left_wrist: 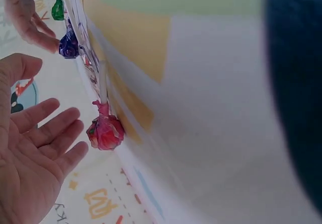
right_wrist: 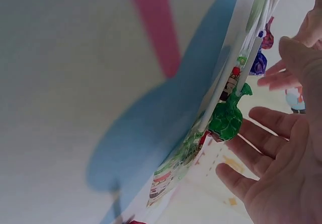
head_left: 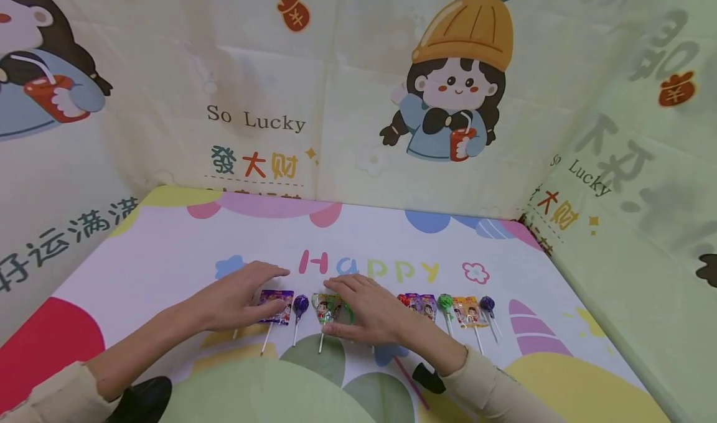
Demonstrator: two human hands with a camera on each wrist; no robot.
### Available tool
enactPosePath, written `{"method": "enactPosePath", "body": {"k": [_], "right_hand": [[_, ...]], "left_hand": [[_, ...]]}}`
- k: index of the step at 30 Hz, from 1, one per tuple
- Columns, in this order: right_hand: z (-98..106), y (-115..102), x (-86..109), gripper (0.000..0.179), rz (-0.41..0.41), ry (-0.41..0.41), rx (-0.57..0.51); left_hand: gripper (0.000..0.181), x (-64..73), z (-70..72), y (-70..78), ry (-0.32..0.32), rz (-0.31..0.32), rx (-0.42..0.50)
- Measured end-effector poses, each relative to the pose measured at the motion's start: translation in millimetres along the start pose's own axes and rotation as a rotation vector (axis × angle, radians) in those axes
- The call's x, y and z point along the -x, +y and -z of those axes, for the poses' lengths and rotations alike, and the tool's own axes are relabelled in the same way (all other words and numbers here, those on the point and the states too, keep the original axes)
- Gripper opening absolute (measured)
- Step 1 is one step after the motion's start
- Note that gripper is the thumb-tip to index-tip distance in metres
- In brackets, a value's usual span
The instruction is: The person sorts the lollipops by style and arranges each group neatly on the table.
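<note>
Lollipops lie in a sideways row on the table, sticks towards me. My left hand [head_left: 238,295] hovers over the row's left part, fingers extended, partly covering a flat purple-wrapped lollipop [head_left: 284,311]. A round pink-red lollipop [left_wrist: 105,133] lies close by its fingers in the left wrist view. Between the hands are a round purple lollipop [head_left: 300,305] and a flat green-wrapped one [head_left: 322,310]. My right hand [head_left: 372,311] is above the middle, fingers relaxed, near a round green lollipop [right_wrist: 226,121]. Neither hand grips anything; whether fingertips touch wrappers I cannot tell.
Right of my right hand lie a flat purple lollipop [head_left: 424,305], a round green-wrapped lollipop [head_left: 445,303], a flat orange one [head_left: 469,311] and a dark purple one [head_left: 488,303]. Printed cloth walls [head_left: 347,99] enclose the patterned table [head_left: 370,233] at the back and sides.
</note>
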State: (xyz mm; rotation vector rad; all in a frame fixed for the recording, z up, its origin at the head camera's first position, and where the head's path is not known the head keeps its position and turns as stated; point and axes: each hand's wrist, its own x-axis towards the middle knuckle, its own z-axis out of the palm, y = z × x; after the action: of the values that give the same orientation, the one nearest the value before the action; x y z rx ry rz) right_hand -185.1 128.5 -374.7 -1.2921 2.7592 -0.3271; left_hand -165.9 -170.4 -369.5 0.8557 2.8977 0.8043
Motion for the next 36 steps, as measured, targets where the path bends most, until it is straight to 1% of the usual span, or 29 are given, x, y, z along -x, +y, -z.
{"method": "enactPosePath", "body": {"k": [4, 8, 11, 15, 19, 24, 31, 36], "right_hand": [[0.2, -0.6, -1.5, 0.069, 0.021, -0.026, -0.013], [-0.1, -0.7, -3.4, 0.061, 0.033, -0.044, -0.018], [-0.7, -0.4, -4.6, 0.057, 0.04, -0.048, -0.017], [-2.2, 0.2, -5.7, 0.055, 0.057, -0.049, 0.001], [-4.1, 0.7, -6.5, 0.053, 0.072, -0.039, 0.026], [-6.4, 0.4, -7.7, 0.049, 0.08, -0.04, 0.022], [-6.9, -1.1, -9.6, 0.047, 0.076, -0.034, 0.046], [-5.7, -2.1, -9.5, 0.046, 0.06, -0.043, 0.045]], "left_hand": [[0.054, 1.4, 1.6, -3.0, -0.032, -0.035, 0.003], [0.059, 1.4, 1.3, -5.6, -0.074, -0.05, 0.032], [0.064, 0.8, 0.9, -7.7, -0.116, -0.048, 0.05], [0.061, -0.2, 0.4, -9.7, -0.159, -0.047, 0.049], [0.056, -1.6, -0.5, -10.9, -0.185, -0.041, 0.05], [0.053, -4.5, -2.6, -13.1, -0.2, -0.039, 0.053], [0.051, -9.3, -3.1, -15.1, -0.186, -0.053, 0.025], [0.051, -13.1, -3.5, -13.9, -0.191, -0.059, 0.015]]}}
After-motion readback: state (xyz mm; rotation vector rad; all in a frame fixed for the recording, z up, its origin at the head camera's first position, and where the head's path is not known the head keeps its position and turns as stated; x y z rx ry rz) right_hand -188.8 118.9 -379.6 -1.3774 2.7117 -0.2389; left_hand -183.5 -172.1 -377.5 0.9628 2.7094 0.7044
